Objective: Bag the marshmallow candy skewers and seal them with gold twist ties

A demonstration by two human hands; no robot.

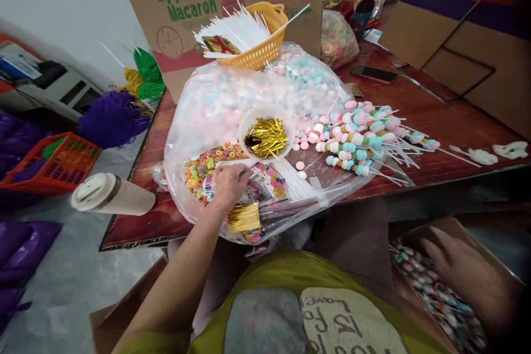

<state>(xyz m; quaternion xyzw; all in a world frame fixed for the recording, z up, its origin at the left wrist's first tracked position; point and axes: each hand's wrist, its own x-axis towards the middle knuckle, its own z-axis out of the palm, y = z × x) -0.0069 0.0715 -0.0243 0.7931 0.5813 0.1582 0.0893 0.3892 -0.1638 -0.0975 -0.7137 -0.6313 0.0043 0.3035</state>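
My left hand (230,185) rests on a stack of printed clear plastic bags (271,180), its fingers curled and pinched at the bags' edge. Just below it lies a bundle of gold twist ties (244,217). More gold ties (267,137) fill a round clear tub (245,116) behind the hand. Over at the lower right, my right hand (460,268) is blurred by motion, fingers stretched out and apart. It hovers above a cardboard box (456,228) of wrapped marshmallow skewers (435,293); nothing shows in it.
A big clear bag of pastel marshmallows (199,94) covers the table's middle, with ring-shaped candies (199,168) in front. Finished skewers (365,133) lie piled at right. Behind stands a yellow basket (265,50) of white sticks. A lidded cup (120,196) is near the left edge.
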